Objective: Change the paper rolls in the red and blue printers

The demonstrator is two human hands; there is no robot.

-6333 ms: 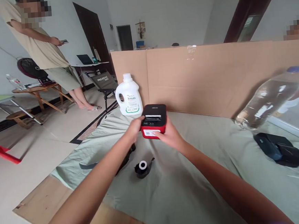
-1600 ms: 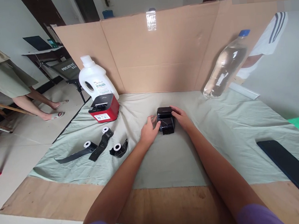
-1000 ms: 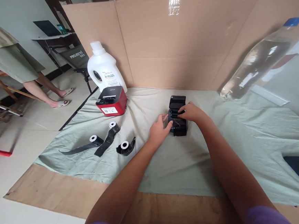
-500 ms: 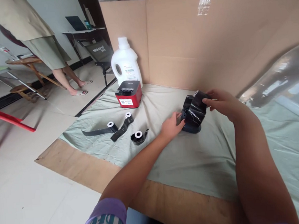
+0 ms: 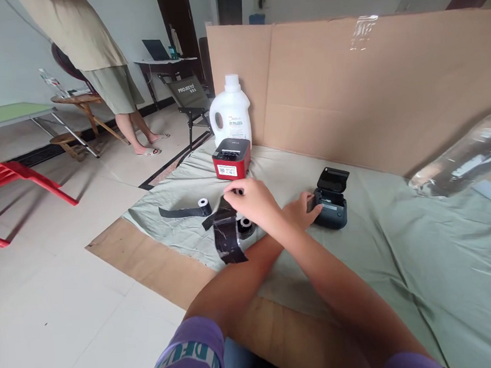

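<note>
My left hand (image 5: pixel 302 210) grips the left side of a small black label printer (image 5: pixel 332 214), its fingers and thumb against the casing. The printer's lid (image 5: pixel 333 179) stands raised, and no roll shows inside. Crossing over my left forearm, my right hand (image 5: pixel 253 200) is closed on a black paper roll (image 5: pixel 228 239), whose loose shiny strip hangs below the fingers. Behind and beside it on the cloth lie other black rolls with white cores: one roll (image 5: pixel 203 206) to the left with its tail stretched out, another roll (image 5: pixel 245 225) partly hidden by the held strip.
A red box-shaped printer (image 5: pixel 232 168) stands before a white detergent jug (image 5: pixel 230 117). A cardboard panel (image 5: pixel 340 97) borders the back of the green cloth (image 5: pixel 386 241). Clear plastic packaging (image 5: pixel 464 150) lies at right. Another person (image 5: pixel 105 76) stands by tables at far left.
My right hand has lifted the black roll out of the printer and carried it left over my left arm, to the other rolls. My left hand stays at the printer. The view has shifted.
</note>
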